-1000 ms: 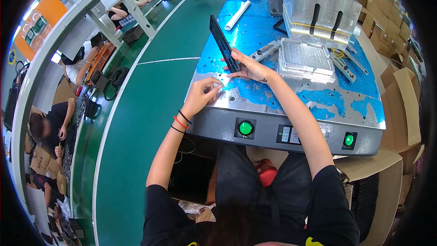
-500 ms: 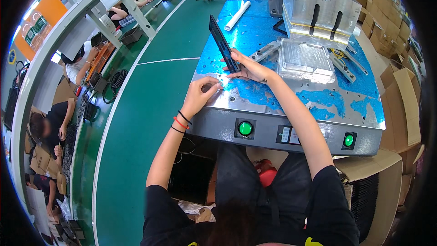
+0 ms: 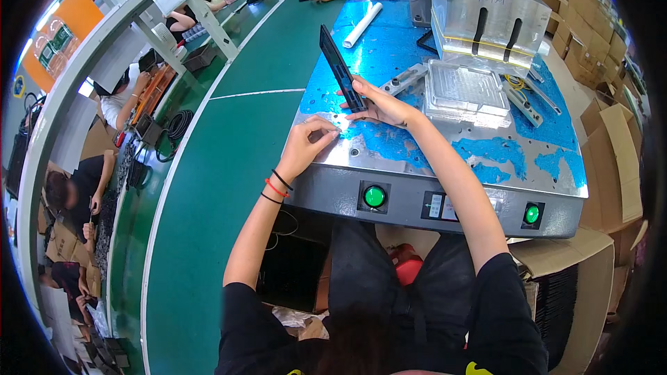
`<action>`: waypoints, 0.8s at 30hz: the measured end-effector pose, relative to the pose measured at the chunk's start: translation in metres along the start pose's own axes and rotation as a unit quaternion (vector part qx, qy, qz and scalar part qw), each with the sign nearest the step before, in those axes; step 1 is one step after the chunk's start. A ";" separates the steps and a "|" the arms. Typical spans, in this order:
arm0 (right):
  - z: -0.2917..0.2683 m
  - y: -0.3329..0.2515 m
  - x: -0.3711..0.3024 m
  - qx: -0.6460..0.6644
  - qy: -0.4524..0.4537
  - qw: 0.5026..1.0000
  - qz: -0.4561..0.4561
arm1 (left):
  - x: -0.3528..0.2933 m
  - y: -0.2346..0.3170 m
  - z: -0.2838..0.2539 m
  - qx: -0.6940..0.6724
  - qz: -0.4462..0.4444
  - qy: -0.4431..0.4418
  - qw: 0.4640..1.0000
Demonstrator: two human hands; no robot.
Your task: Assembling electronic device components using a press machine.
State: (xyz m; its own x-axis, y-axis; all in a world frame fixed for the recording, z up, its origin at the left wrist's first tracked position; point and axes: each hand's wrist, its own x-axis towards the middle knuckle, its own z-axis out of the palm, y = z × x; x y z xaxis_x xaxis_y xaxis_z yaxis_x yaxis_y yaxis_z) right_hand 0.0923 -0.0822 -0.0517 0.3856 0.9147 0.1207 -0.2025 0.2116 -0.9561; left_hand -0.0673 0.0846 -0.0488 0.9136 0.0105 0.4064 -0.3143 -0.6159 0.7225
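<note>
My right hand [image 3: 381,105] grips a thin, flat black rectangular plastic part [image 3: 336,68] by its lower end. The part stands up on a slant, its narrow edge and inner side partly showing. Just below and left of it is my left hand [image 3: 306,144], thumb and fingertips pinched together close to the bench surface; whatever they hold, if anything, is too small to make out. Both hands are above the front left of a metal bench plate [image 3: 389,149] with worn blue film.
A clear plastic block [image 3: 467,90] sits right of my hands, beside metal bars [image 3: 404,80]. Behind it stands a big metal press head [image 3: 490,17]. A white tube [image 3: 363,25] lies farther back. Green buttons [image 3: 375,196] are on the bench front. Cardboard boxes [image 3: 618,160] stand at right.
My hands and the black part stay almost where they were. At the far side, a co-worker's hands have shifted slightly, and so have those of a person at lower left.
</note>
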 end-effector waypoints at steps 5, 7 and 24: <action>0.000 0.000 0.000 -0.002 0.000 1.000 -0.002 | 0.000 0.000 0.000 -0.004 -0.011 -0.004 1.000; 0.000 0.000 0.000 -0.001 0.013 1.000 0.005 | -0.001 0.001 0.000 0.003 -0.020 -0.004 1.000; 0.001 -0.001 -0.002 0.001 0.006 1.000 0.003 | -0.002 -0.004 0.003 0.016 -0.014 -0.009 1.000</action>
State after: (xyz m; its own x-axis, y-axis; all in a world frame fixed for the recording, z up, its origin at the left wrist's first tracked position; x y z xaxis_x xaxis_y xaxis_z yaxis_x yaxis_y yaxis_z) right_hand 0.0909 -0.0836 -0.0508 0.3949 0.9119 0.1122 -0.2062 0.2069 -0.9564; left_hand -0.0668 0.0845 -0.0538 0.9264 0.0150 0.3762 -0.2802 -0.6402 0.7153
